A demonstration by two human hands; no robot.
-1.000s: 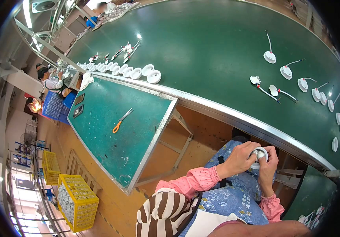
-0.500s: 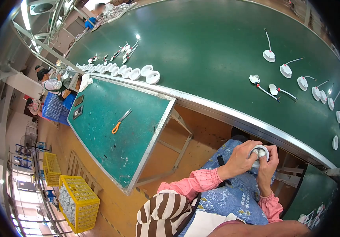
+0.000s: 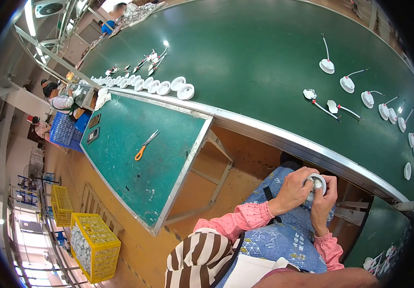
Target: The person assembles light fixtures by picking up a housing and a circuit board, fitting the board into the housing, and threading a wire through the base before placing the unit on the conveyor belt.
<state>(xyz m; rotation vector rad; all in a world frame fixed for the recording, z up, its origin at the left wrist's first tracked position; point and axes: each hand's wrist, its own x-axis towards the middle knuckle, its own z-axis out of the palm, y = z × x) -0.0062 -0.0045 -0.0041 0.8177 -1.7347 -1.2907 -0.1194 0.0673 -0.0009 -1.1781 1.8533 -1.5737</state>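
Note:
Over my lap, in front of the long green table, both hands hold one round white plastic housing (image 3: pixel 321 179), its hollow side facing up. My left hand (image 3: pixel 289 193) is closed round its left rim, with the thumb reaching inside. From the right, my right hand (image 3: pixel 325 199) wraps the other side, and its thumb also presses into the hollow. Something pale sits under the thumbs inside, too covered to name. Similar white housings (image 3: pixel 185 91) stand in a row along the table's near edge at the left.
White discs with cables (image 3: pixel 327 66) lie at the right of the long green table (image 3: pixel 245 57). Loose cabled parts (image 3: pixel 333 107) are nearer. A side table (image 3: pixel 168 144) carries orange-handled scissors (image 3: pixel 140 152) and two phone-like devices (image 3: pixel 93 135). Yellow crates (image 3: pixel 105 254) stand on the floor; other people work far left.
My hands stay on the white housing at nearly the same place. The thumbs have shifted slightly inside it. The whole view has moved a little.

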